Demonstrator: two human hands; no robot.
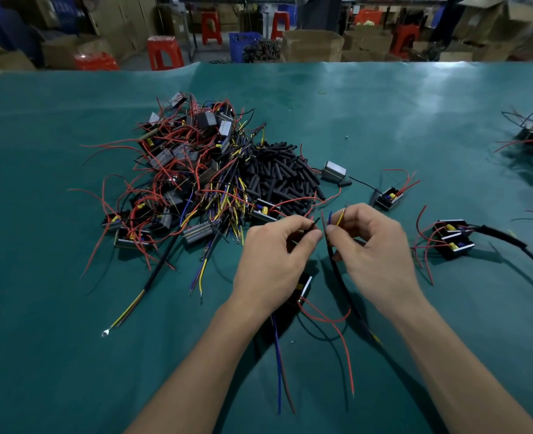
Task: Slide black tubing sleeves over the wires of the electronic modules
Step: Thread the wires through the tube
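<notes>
On green table mat [384,120]: thin black wire end [313,223] pinched by left hand [271,255]; long black tubing sleeve [337,270] (blue and yellow wires protruding) gripped by right hand [375,245].

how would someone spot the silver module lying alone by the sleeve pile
Start at the big heap of short black tubing sleeves in the middle of the teal table mat. Just off its right edge lies a small silver metal box module. Unlike the open black modules nearby, it shows a closed shiny side and sits alone.
</notes>
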